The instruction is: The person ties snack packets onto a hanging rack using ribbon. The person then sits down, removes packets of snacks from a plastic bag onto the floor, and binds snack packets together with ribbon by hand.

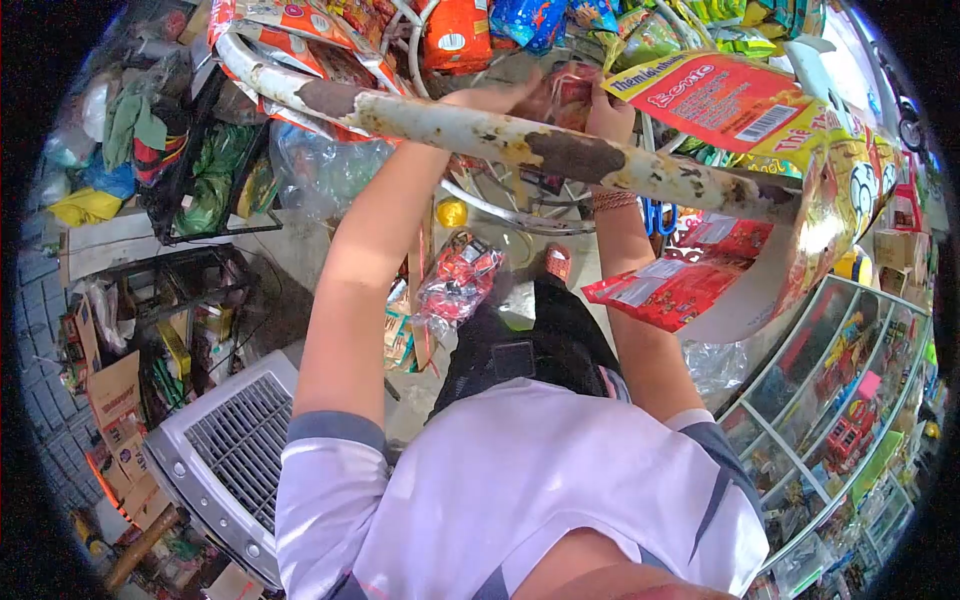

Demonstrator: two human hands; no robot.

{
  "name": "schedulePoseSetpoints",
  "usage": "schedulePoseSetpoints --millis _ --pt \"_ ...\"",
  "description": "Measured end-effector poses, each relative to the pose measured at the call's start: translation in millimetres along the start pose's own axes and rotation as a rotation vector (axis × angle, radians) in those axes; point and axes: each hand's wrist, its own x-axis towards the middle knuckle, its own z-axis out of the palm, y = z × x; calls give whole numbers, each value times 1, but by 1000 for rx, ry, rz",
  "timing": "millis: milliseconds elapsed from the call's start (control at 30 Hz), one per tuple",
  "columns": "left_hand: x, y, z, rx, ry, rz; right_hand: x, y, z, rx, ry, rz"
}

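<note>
The left hand (497, 97) and right hand (611, 112) are seen beyond a rusted white pipe (480, 128). Between the 2, a small red packet (573, 88) is gripped by the right; whether it is also grasped by the left cannot be told. A red-and-yellow printed wrapper (710, 100) is seen just beside the right hand.

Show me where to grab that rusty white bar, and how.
Best, probably, around the bare middle stretch of the bar, coming from above. That upper side is uncovered, and its long, rounded form should suit a wrap-around hold. Orange packets and red-and-yellow packaging crowd its ends.
</note>
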Motion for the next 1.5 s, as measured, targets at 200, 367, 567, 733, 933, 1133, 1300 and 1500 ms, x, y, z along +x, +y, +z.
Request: schedulePoseSetpoints --millis 200,367,567,733,933,1133,1300,1500 --pt "66 -21 -49 -337 -68 530 -16 -56 0 152 38 -40" --pt "-51 25 3 -180 32 677 -27 -97 2 28 -85 -105" --pt "-137 -2 18 326 613 792 -64 -209 23 -240 -152 -604" --pt "-200 7 61 188 779 1007 -70 -257 29 127 -261 -256" --pt "-243 37 66 -339 528 1256 -67 -289 35 345 -432 -43" --pt "-284 70 64 -291 468 1269 -73 -303 38 399 -539 -167" --pt "-302 69 57 -168 362 1356 -50 -291 50 538 -634 -151" --pt "-287 74 59 147 652 1526 -31 -298 48 728 -786 -130"
